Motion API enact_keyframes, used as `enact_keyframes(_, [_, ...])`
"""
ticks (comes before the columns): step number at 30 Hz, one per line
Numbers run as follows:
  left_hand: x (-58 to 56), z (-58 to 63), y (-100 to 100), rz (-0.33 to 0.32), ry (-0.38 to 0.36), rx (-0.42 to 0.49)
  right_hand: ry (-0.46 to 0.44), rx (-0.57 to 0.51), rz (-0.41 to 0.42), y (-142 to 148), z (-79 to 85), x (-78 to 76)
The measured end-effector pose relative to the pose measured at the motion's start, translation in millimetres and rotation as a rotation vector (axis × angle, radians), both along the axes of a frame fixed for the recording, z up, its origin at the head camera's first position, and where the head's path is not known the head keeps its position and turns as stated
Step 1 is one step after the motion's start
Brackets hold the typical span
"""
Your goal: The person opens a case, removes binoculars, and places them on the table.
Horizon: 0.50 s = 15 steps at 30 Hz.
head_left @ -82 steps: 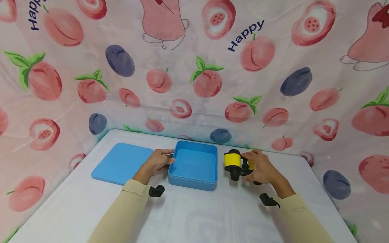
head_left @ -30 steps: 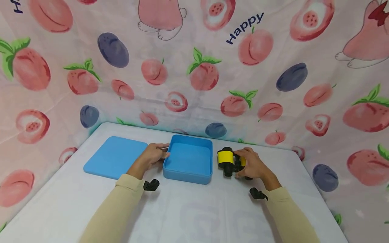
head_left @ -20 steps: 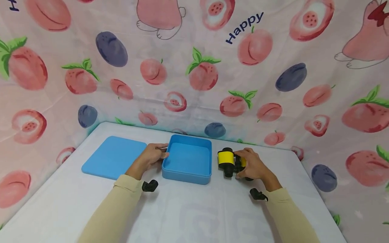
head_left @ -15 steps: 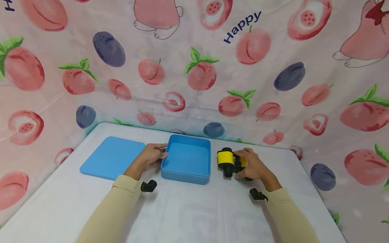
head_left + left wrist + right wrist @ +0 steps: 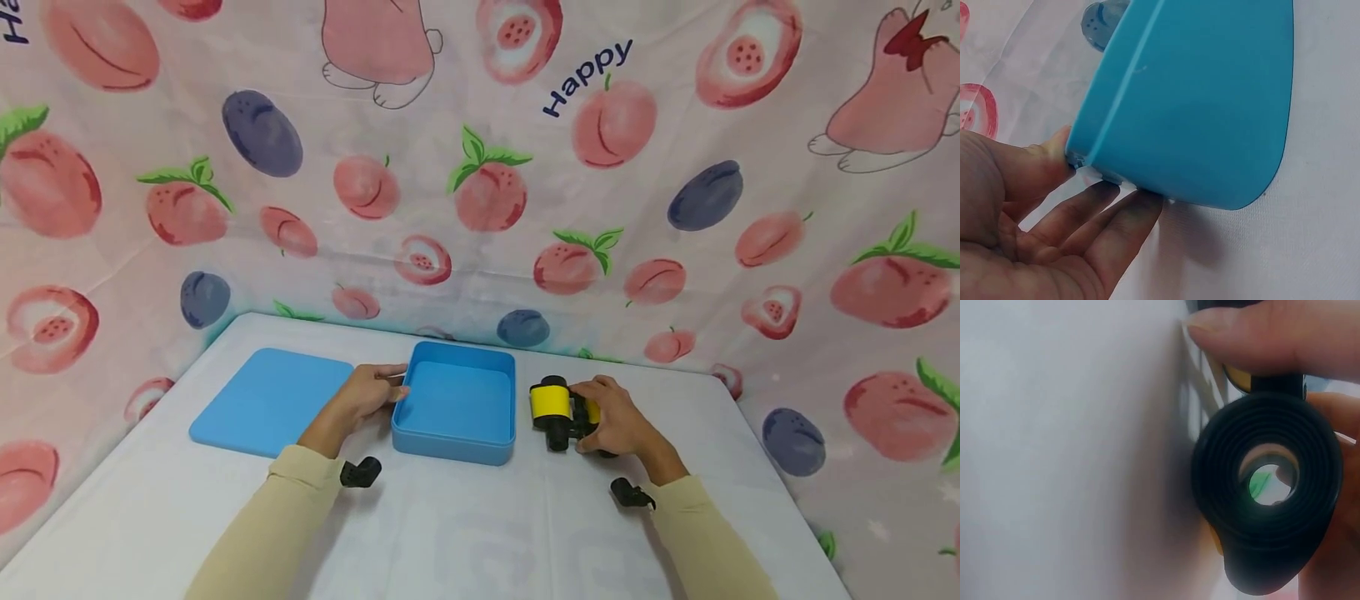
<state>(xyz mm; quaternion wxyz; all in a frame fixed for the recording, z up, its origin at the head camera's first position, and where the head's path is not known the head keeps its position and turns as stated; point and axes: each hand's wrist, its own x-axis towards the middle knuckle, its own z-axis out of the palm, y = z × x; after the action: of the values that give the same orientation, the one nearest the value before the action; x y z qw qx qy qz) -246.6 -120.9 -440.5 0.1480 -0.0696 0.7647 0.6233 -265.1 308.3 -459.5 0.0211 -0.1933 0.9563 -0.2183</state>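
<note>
A blue open-topped box (image 5: 453,450) stands on the table, its inside bare. At its left side, my left hand (image 5: 367,392) holds the wall. In the left wrist view, the thumb rests over the rim and the fingertips (image 5: 1147,203) touch the outer wall of the box (image 5: 1204,112). Just right of the box are black and yellow binoculars (image 5: 551,402), gripped from the right by my right hand (image 5: 615,421). The right wrist view looks through one black eyepiece (image 5: 1222,475), with my thumb (image 5: 1241,337) on the bridge side. Part of the right barrel is hidden behind the hand.
A flat blue lid (image 5: 266,404) lies at the left of the white-covered table (image 5: 480,533), partly behind my left hand. A fruit-printed cloth (image 5: 420,200) rises along the back and sides. Black wrist cameras (image 5: 362,472) jut from both sleeves.
Since the oldest frame, the binoculars and my right hand have come down slightly toward the table. In the last second, the head view shifts a little; both hands keep their holds.
</note>
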Motion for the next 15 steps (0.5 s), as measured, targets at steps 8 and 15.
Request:
enact_keyframes(8, [2.4, -3.3, 1, -0.004, 0.048, -0.023, 0.006, 0.034, 0.018, 2, 3.1, 1.9])
enact_keyframes(15, [13.0, 2.7, -5, -0.042, 0.144, -0.194, -0.009, 0.103, 0.056, 1, 9.0, 1.1])
